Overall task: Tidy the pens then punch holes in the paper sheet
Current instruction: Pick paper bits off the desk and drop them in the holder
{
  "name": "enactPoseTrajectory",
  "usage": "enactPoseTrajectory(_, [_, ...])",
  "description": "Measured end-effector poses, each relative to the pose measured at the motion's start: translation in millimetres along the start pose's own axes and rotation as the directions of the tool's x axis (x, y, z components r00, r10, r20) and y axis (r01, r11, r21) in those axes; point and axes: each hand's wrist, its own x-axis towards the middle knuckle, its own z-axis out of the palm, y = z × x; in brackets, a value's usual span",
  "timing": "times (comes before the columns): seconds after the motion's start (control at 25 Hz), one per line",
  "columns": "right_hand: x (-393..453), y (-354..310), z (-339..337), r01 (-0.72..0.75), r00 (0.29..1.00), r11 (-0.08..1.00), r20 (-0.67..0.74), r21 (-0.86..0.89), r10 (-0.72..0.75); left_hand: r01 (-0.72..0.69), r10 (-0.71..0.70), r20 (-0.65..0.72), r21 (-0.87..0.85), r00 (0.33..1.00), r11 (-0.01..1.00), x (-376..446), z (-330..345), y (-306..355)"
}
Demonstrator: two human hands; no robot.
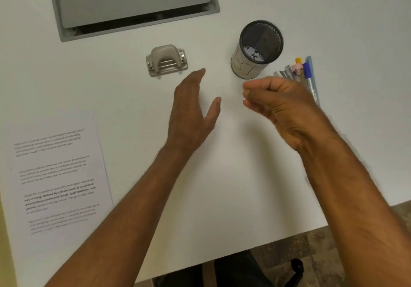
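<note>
The left hand hovers over the white desk with fingers straight and thumb spread wide, its grip apart and holding nothing. The right hand has its fingers curled in toward the palm; whether that grip pinches anything I cannot tell, as the fingertips are blurred.

The pens lie loose in a bunch on the desk at about 2 o'clock, partly hidden behind the right hand; one has a blue cap, another a pink collar with a yellow tip. The pen cup, dark mesh with a pale wrap, stands upright just beside them. The beige two-hole punch sits at 12 o'clock, just beyond the left fingertips. The paper sheet lies flat at 9 o'clock, printed with paragraphs; the bold lines read partly "Defined by a slower pace".
</note>
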Motion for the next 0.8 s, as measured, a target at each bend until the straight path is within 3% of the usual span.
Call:
enactPoseTrajectory(0.2, [38, -50, -22, 0.247, 0.955, 0.932, -0.094, -0.265, -0.280, 0.024, -0.003, 0.149, -0.140, 0.989, 0.990, 65, 31, 29])
enactPoseTrajectory(0.4, [73, -54, -20, 0.288, 0.902, 0.701, -0.062, -0.653, -0.428, 0.073, -0.024, 0.211, -0.225, 0.977, 0.972, 101, 52, 45])
enactPoseTrajectory(0.6, [82, -51, -16, 0.336, 0.869, 0.519, 0.046, -0.786, -0.493, 0.033, 0.019, 0.143, -0.356, 0.989, 0.934, 109, 58, 58])
enactPoseTrajectory(0.8, [88, -55, -19, 0.351, 0.854, 0.355, 0.140, -0.866, -0.502, 0.015, 0.036, 0.148, -0.332, 0.988, 0.943, 110, 52, 61])
